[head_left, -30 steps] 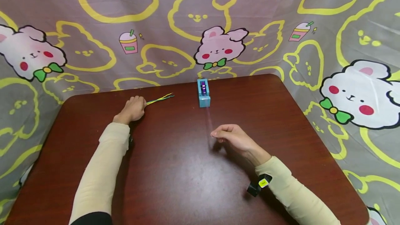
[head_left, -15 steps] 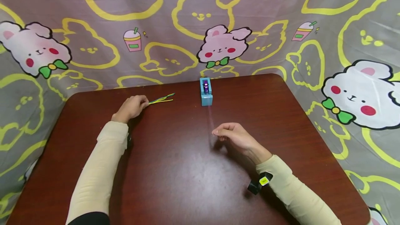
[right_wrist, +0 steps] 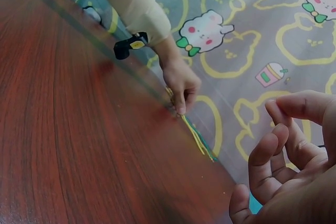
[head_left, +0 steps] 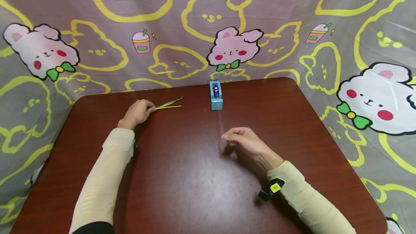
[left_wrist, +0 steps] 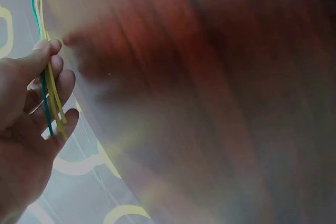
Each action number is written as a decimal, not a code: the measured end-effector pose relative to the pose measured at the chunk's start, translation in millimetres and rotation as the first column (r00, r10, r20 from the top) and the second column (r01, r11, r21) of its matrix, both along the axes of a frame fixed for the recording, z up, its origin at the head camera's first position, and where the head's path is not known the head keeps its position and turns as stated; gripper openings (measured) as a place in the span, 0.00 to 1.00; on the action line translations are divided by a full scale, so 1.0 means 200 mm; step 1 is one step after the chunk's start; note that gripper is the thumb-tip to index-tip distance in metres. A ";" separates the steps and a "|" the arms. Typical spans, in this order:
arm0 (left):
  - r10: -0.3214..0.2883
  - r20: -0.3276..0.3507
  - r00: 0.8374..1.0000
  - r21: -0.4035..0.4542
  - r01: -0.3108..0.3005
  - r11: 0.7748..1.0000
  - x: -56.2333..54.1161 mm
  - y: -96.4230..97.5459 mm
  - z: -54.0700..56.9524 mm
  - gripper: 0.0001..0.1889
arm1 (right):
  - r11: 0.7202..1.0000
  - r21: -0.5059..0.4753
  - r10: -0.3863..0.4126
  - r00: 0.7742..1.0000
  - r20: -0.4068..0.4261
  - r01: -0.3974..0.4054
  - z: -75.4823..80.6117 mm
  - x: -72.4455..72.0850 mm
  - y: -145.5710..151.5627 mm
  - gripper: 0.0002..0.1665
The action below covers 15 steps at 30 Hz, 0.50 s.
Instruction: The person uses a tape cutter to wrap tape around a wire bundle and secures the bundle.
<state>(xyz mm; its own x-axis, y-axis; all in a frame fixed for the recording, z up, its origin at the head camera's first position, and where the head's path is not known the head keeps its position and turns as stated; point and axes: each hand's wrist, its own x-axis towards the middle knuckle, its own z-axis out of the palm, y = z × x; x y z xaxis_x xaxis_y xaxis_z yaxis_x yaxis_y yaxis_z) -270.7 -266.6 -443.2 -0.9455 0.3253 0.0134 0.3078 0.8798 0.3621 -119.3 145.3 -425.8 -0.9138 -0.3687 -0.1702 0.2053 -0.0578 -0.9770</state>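
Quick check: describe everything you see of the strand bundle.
The strand bundle is a few thin yellow and green strands, perhaps coated wire. The left hand pinches it between thumb and forefinger near the table's far edge. One set of ends fans toward the blue dispenser; the other runs past the remaining fingers. Whether the fanned ends touch the table is unclear.

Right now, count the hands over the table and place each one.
2. The left hand pinches thin strands toward the table's far edge; the right hand pinches tape stretching from the blue dispenser.
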 end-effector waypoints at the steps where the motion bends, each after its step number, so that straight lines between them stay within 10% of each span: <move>1: 0.002 -0.014 1.000 -0.014 -0.002 1.000 0.01 0.00 0.00 0.12 | 1.000 0.000 0.000 1.000 0.000 0.000 0.00 0.00 0.00 0.10; 15: 0.044 -0.068 0.997 0.000 -0.044 0.999 0.09 0.03 0.01 0.11 | 1.000 -0.005 -0.004 1.000 0.001 0.004 0.01 0.00 0.00 0.10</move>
